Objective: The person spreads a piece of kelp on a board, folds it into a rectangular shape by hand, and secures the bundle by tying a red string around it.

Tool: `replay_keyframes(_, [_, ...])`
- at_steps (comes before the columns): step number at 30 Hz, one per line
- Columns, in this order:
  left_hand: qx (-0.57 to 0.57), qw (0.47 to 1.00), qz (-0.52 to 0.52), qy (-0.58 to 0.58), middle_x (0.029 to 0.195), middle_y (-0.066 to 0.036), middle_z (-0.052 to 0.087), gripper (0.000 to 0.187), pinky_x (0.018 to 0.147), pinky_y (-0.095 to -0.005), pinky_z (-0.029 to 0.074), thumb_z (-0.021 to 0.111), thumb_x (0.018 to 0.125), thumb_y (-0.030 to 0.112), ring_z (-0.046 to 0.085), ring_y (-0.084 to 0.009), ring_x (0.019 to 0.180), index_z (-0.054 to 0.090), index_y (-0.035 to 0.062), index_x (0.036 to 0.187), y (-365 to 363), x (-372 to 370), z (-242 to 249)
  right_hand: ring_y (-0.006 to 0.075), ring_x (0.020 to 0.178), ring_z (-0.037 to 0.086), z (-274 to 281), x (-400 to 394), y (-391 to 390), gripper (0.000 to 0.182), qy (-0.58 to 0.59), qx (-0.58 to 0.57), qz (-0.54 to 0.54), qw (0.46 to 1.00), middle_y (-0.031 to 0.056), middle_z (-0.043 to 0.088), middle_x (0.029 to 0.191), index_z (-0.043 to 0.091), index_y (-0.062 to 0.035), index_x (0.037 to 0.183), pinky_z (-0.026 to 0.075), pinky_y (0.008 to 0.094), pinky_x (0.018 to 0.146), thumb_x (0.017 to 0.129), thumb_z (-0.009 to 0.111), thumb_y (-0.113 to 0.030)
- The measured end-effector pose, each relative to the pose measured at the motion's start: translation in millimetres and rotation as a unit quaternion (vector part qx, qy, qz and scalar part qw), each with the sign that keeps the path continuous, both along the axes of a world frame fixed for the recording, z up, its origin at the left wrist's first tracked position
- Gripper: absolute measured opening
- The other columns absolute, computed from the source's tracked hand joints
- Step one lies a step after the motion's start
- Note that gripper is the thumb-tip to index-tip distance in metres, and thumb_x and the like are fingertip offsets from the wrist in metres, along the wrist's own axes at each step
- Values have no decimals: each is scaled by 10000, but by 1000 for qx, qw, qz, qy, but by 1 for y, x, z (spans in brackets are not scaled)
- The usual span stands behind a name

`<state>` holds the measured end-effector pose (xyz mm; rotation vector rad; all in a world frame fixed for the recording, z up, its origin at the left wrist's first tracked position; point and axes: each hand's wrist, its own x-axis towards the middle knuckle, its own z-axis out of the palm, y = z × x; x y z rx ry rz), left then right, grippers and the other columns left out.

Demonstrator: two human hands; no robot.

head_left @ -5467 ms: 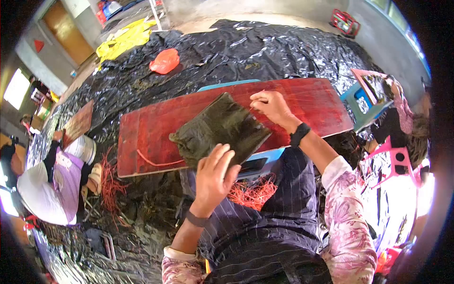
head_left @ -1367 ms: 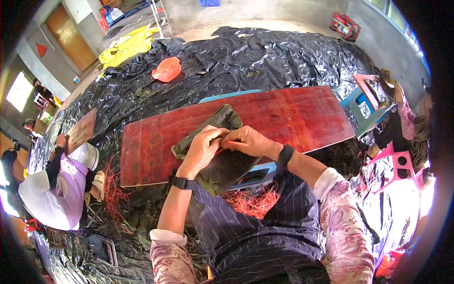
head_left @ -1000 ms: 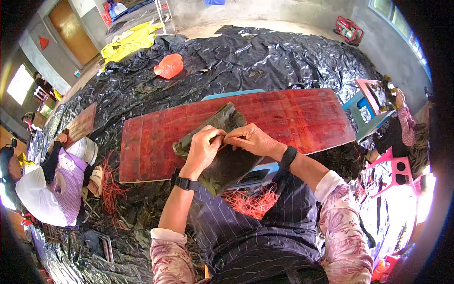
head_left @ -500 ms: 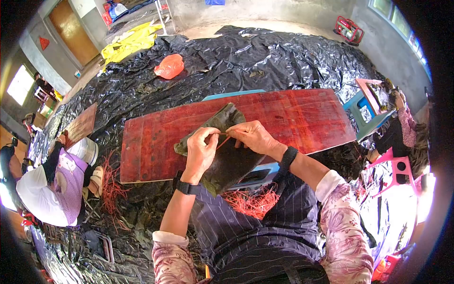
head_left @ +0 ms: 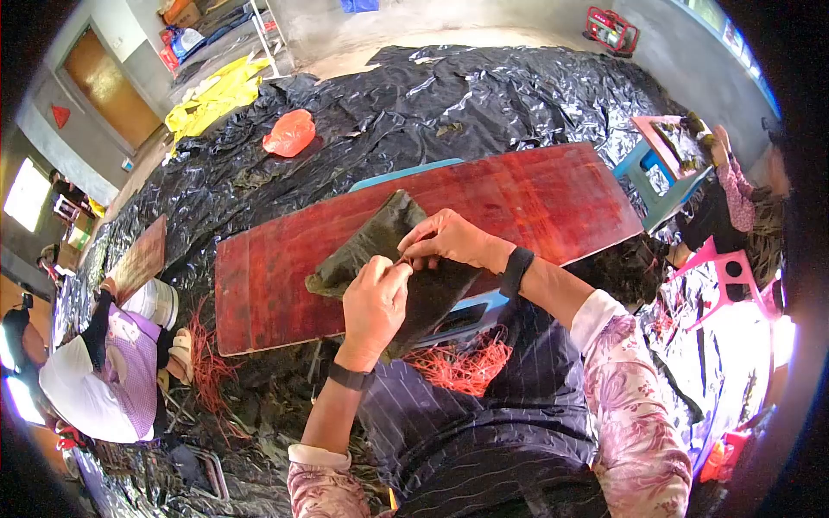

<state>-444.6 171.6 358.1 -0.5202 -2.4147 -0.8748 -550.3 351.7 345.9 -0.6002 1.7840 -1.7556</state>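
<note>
A dark olive-green, leaf-like folded sheet [head_left: 371,237] lies across the red board [head_left: 535,203], hanging over its near edge towards my lap. Above it, my left hand [head_left: 376,302] is closed in a pinch, its thumb and forefinger meeting my right hand [head_left: 453,239]. A thin red string [head_left: 407,260] shows between the fingertips, mostly hidden by them. My right hand pinches the string from the other side, fingers bent. Loose red strings [head_left: 458,363] lie heaped in my lap, below the board's edge.
A blue stool [head_left: 466,317] supports the board. At left, a person [head_left: 121,354] sits by another wooden board [head_left: 142,259]; at right, another person's arm [head_left: 734,186] reaches over a small table. Black plastic sheeting [head_left: 389,112] covers the floor, with an orange bag [head_left: 289,133] on it.
My fingertips have drawn closer together and the left hand has turned, its back now more upward. Less of the red string shows. The whole view has tilted slightly.
</note>
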Motion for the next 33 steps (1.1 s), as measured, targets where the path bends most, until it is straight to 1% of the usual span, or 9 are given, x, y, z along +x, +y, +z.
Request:
replay_keyframes(3, [-53, 998, -18, 9, 940, -84, 603, 52, 630, -314, 488, 640, 865, 29, 613, -228, 750, 660, 53, 907, -1, 0, 4, 110, 649, 664, 4, 3, 0, 152, 62, 36, -5, 997, 59, 716, 778, 733, 1, 943, 518, 252, 565, 866, 689, -122])
replay_keyframes(6, [165, 986, 0, -37, 946, -74, 616, 129, 630, -286, 455, 550, 950, 94, 557, -130, 722, 656, 21, 949, -6, -7, 3, 115, 656, 661, 2, 10, -2, 168, 137, 45, -14, 989, 75, 713, 777, 722, 26, 956, 521, 268, 589, 849, 680, -98])
replay_keyframes(9, [175, 975, 57, -128, 850, -99, 669, 239, 647, -299, 472, 502, 986, 174, 599, -139, 710, 671, 7, 1003, -17, -18, -4, 173, 668, 679, -8, 10, -3, 154, 229, 43, -45, 972, 84, 704, 783, 702, 21, 929, 527, 308, 585, 850, 651, -101])
replay_keyframes(11, [162, 975, 52, -146, 817, -122, 673, 241, 645, -310, 478, 514, 977, 177, 620, -162, 698, 676, -2, 984, -18, -22, -8, 229, 692, 682, -14, 6, -1, 152, 566, 106, -53, 816, 64, 670, 800, 679, -43, 934, 535, 345, 588, 823, 635, -139])
replay_keyframes(17, [88, 981, 34, -170, 760, -239, 620, 232, 618, -372, 482, 560, 928, 176, 660, -320, 681, 674, -24, 903, -16, -29, -4, 222, 672, 652, -17, 15, -4, 179, 705, 245, -91, 659, 60, 579, 808, 581, -93, 875, 535, 357, 588, 732, 625, -192])
replay_keyframes(23, [52, 976, 57, -205, 702, -255, 565, 258, 583, -402, 449, 560, 917, 187, 604, -361, 621, 624, -38, 809, -16, -33, 0, 231, 690, 651, -8, 23, -12, 127, 694, 248, -147, 660, 83, 590, 873, 560, -78, 827, 531, 354, 577, 744, 615, -158])
replay_keyframes(26, [80, 976, 39, -197, 659, -250, 516, 284, 564, -398, 431, 558, 922, 196, 582, -294, 572, 599, -49, 784, -18, -35, -5, 242, 708, 646, -10, 23, -15, 139, 692, 215, -175, 666, 98, 599, 905, 573, -55, 849, 529, 353, 585, 746, 619, -135])
replay_keyframes(29, [93, 967, 32, -234, 772, -240, 616, 279, 634, -424, 472, 548, 927, 231, 624, -406, 730, 667, -7, 845, -21, -37, -10, 253, 727, 640, -9, 24, -15, 174, 689, 181, -180, 678, 115, 608, 936, 585, -31, 882, 528, 356, 607, 738, 629, -118])
replay_keyframes(33, [250, 929, -19, -271, 815, -91, 666, 254, 611, -328, 475, 518, 963, 172, 614, -199, 673, 680, -23, 981, -23, -38, -13, 254, 742, 639, -9, 24, -16, 197, 687, 175, -194, 678, 117, 611, 949, 587, -25, 889, 526, 359, 626, 724, 646, -116])
